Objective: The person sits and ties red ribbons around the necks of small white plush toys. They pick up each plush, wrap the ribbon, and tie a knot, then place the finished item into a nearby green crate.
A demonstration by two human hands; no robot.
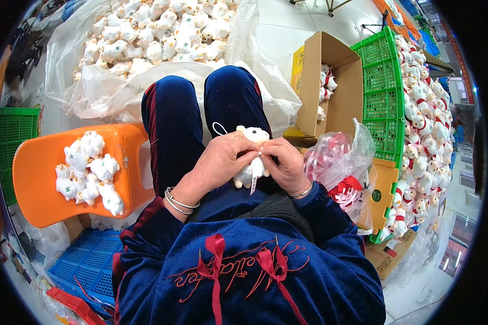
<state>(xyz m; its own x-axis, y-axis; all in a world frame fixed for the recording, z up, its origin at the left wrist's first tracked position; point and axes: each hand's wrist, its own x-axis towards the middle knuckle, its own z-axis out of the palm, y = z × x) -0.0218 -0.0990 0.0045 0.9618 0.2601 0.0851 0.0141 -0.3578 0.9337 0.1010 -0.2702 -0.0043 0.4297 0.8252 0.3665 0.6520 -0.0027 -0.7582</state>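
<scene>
A small white plush toy (pixel 251 136) with a white label strip hanging from it sits over my lap, held between both hands. My left hand (pixel 218 162) wraps its left side, fingers closed on its body. My right hand (pixel 286 162) pinches at its right side near the label. A thin white loop sticks out behind my left hand. My knees in dark blue velvet trousers point away from me below the toy.
An orange stool (pixel 38 168) at left carries several white plush toys. A clear bag (pixel 92 92) of many more lies ahead. At right stand an open cardboard box (pixel 331 81), a bag of red ribbons (pixel 336 162) and a green crate (pixel 382 92) full of toys.
</scene>
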